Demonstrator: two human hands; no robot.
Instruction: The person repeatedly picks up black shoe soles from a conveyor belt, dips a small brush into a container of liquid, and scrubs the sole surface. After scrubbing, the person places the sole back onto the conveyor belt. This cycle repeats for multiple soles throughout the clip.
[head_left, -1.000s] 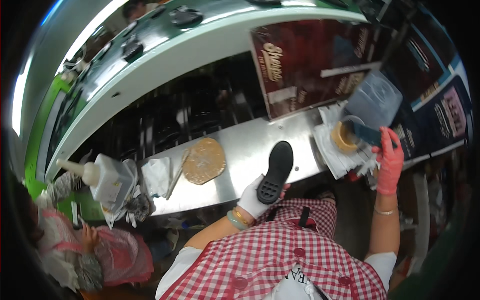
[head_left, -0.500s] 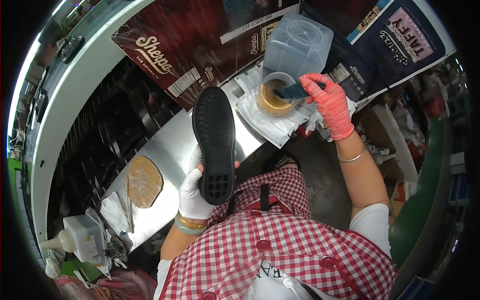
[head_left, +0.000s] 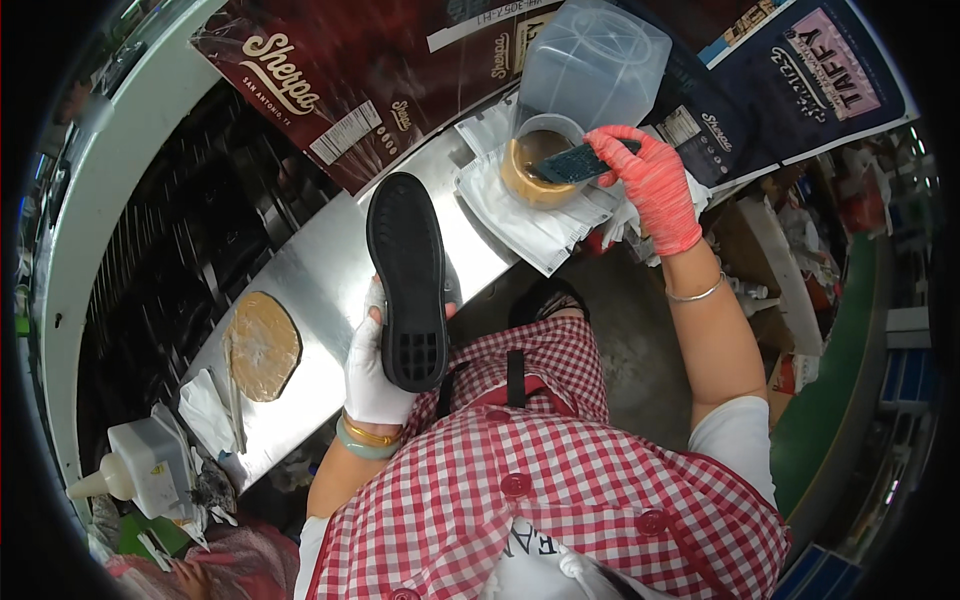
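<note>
A black shoe sole [head_left: 407, 280] is held upright in my left hand [head_left: 375, 372], which wears a white glove with bare fingertips wrapped round its edges. The cavity side with a grid at the heel faces me. My right hand [head_left: 655, 190], in a pink-red glove, grips a dark flat brush [head_left: 585, 163] that slants down into a clear plastic cup [head_left: 535, 190]. Yellowish-brown residue coats the cup's wall; the brush's tip is inside it. The cup stands on white folded sheets [head_left: 510, 215] on the metal table.
A translucent plastic container [head_left: 595, 65] stands behind the cup. Printed dark red and navy sheets [head_left: 350, 85] line the far side. On the metal table [head_left: 320, 265] lies a round tan pad [head_left: 263, 345] beside a thin stick. A white squeeze bottle [head_left: 150, 465] is at lower left.
The brush has dipped deeper into the cup, tilting down with my right hand. The sole and my left hand appear slightly shifted left, as does the whole view.
</note>
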